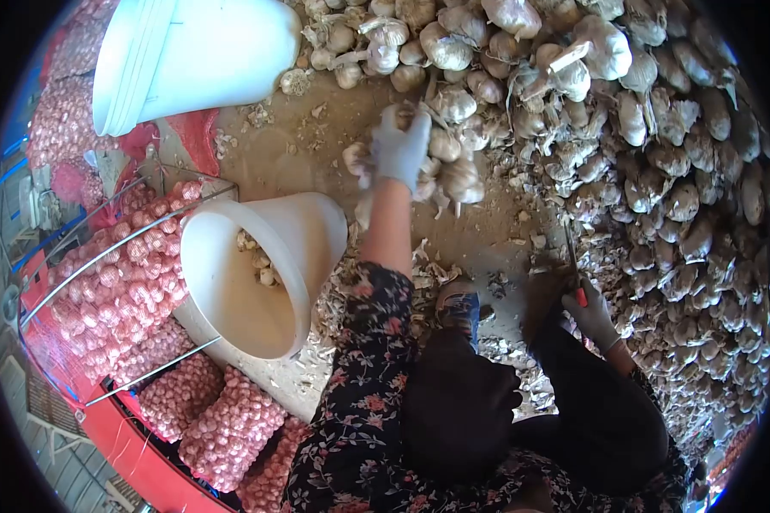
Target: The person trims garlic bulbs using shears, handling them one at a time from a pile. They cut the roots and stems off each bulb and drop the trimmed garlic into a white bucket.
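Observation:
My left hand, in a pale glove, reaches forward over loose garlic bulbs on the dusty floor. Its fingers point away from me, spread at the thumb, and what lies under them is partly hidden. At the right, my right hand, also gloved, is closed around the red handle of a tool. The tool's thin dark end points up, beside my knee and the garlic pile. An open white bucket lies tilted left of my left arm, with a few bulbs inside.
A large heap of garlic fills the right and top. Another white bucket lies on its side at upper left. Net sacks of garlic rest in a metal-framed red cart at left. A shoe and dry skins lie ahead of my legs.

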`<act>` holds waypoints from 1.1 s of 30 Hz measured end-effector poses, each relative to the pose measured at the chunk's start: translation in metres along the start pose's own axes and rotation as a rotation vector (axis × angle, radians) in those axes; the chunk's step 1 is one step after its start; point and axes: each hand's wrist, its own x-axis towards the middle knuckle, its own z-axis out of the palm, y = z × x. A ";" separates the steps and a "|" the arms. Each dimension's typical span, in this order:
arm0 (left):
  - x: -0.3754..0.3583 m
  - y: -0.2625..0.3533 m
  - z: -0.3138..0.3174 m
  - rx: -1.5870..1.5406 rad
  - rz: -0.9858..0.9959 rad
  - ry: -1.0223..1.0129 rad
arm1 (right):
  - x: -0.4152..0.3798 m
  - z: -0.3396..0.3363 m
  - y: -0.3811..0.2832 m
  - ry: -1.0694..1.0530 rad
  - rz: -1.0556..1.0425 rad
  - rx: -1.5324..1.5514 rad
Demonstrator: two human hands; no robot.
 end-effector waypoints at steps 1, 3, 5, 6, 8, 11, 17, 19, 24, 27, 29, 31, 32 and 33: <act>-0.015 0.001 0.004 -0.072 0.019 -0.051 | -0.003 0.002 0.000 0.043 -0.032 0.044; -0.032 -0.008 0.016 -0.145 0.083 -0.182 | -0.003 0.005 0.016 0.073 -0.049 0.030; -0.056 -0.003 0.009 -0.131 0.016 -0.512 | -0.003 0.009 0.024 0.107 -0.066 0.016; -0.072 0.018 -0.002 -0.116 -0.098 -0.756 | -0.002 0.010 0.026 0.092 -0.039 0.021; -0.054 0.039 -0.029 0.011 0.054 -0.946 | 0.001 0.006 0.023 0.089 -0.015 0.020; 0.009 0.072 -0.069 0.036 0.213 -0.143 | -0.002 -0.003 -0.001 0.020 0.047 0.020; 0.215 0.084 -0.095 0.163 0.291 0.179 | 0.005 -0.006 0.000 -0.006 0.110 0.068; 0.257 0.043 -0.082 0.438 0.229 0.005 | 0.005 -0.004 0.005 -0.026 0.148 0.051; 0.277 0.020 -0.086 0.497 0.444 -0.275 | 0.003 -0.014 0.000 -0.070 0.179 0.011; 0.224 0.045 -0.083 0.263 0.125 -0.258 | 0.009 -0.016 -0.001 -0.083 0.168 0.075; 0.214 0.033 -0.082 0.117 0.138 -0.268 | 0.010 -0.015 0.002 -0.080 0.190 0.074; 0.204 0.009 -0.071 0.079 0.157 -0.350 | 0.008 -0.011 0.002 -0.093 0.214 0.069; 0.197 0.002 -0.065 0.043 0.188 -0.438 | 0.009 -0.011 0.000 -0.083 0.217 0.059; 0.184 -0.007 -0.061 0.032 0.145 -0.367 | 0.009 -0.010 0.000 -0.068 0.218 0.048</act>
